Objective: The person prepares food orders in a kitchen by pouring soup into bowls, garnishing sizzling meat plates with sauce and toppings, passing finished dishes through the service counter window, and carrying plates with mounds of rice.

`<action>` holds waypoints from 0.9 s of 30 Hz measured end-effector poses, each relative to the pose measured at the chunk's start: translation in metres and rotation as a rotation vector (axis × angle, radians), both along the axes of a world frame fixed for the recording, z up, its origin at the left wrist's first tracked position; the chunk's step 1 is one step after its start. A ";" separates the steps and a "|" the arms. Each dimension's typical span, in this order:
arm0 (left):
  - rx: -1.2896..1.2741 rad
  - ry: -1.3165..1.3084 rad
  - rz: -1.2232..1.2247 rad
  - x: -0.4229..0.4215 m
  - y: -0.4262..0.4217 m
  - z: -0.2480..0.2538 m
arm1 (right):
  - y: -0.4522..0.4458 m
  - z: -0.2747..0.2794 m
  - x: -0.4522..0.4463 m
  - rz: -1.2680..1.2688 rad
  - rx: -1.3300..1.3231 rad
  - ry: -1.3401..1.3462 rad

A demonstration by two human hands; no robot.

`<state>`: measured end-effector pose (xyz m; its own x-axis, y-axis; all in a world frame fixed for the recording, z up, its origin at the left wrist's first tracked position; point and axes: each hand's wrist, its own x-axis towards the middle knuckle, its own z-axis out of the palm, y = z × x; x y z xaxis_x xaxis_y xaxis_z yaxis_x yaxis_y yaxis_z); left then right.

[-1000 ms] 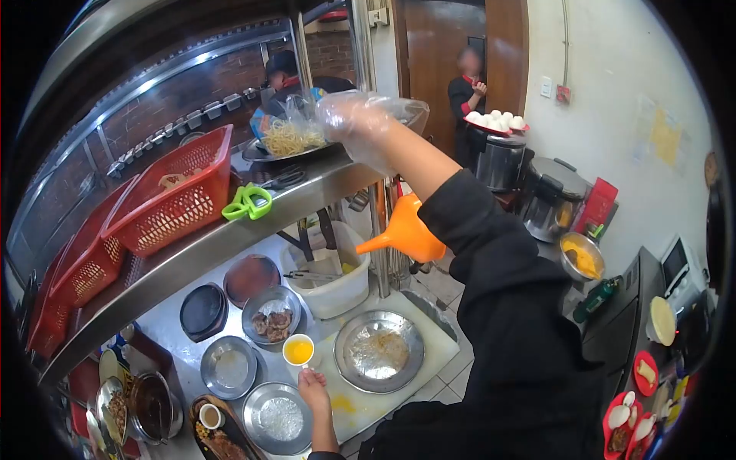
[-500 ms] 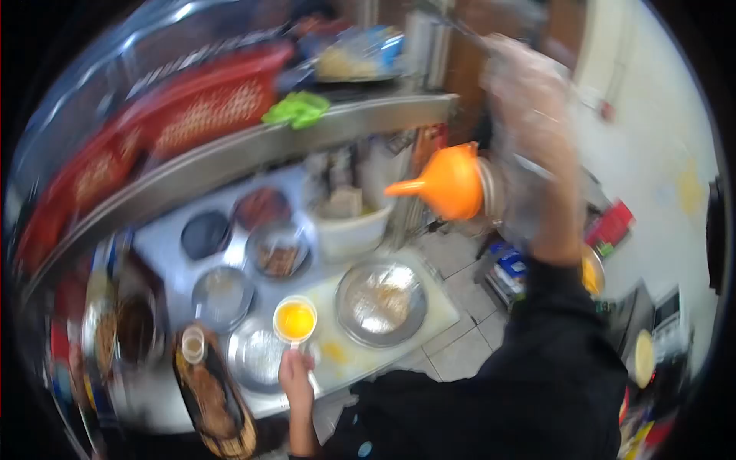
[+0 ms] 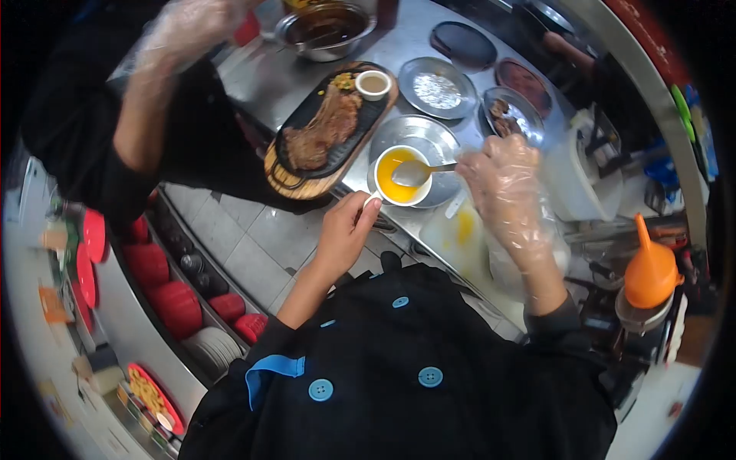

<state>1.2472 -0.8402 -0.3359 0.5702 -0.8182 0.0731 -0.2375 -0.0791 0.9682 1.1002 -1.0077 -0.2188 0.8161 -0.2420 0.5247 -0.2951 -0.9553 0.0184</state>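
My bare left hand (image 3: pixel 349 230) is closed on the handle of a white cup (image 3: pixel 377 178) of yellow liquid (image 3: pixel 392 161). In a clear plastic glove, my right hand (image 3: pixel 506 184) grips a metal spoon (image 3: pixel 414 173), its bowl inside the cup at the liquid. Beneath the cup is a round metal plate (image 3: pixel 441 144). Just left of it, a steak (image 3: pixel 322 132) lies on a black sizzling plate (image 3: pixel 293 170) set on a wooden board (image 3: pixel 314 190). Corn (image 3: pixel 343 81) and a small white sauce cup (image 3: pixel 373 86) sit at its far end.
Another person's gloved hand (image 3: pixel 192 31) reaches in at upper left, near a metal bowl of dark sauce (image 3: pixel 326 31). More metal plates (image 3: pixel 437 87) stand behind. An orange funnel (image 3: pixel 650 274) is at right. Shelves with red bowls (image 3: pixel 172 307) and stacked plates (image 3: pixel 215 353) line the left.
My right hand has come down from high on the right to the cup, now with the spoon in it. My view has turned, and my left hand still holds the cup.
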 end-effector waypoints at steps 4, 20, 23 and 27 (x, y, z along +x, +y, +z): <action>0.079 -0.213 0.128 0.008 0.018 0.013 | 0.006 -0.013 0.032 0.113 -0.023 0.030; 0.196 0.043 0.536 0.026 0.070 -0.003 | -0.048 -0.107 0.135 0.105 0.825 -0.099; 0.215 0.084 0.568 0.022 0.088 0.001 | -0.030 -0.126 0.177 0.117 0.395 -0.056; 0.244 0.133 0.614 0.018 0.107 -0.001 | -0.057 -0.132 0.201 0.046 0.040 -0.019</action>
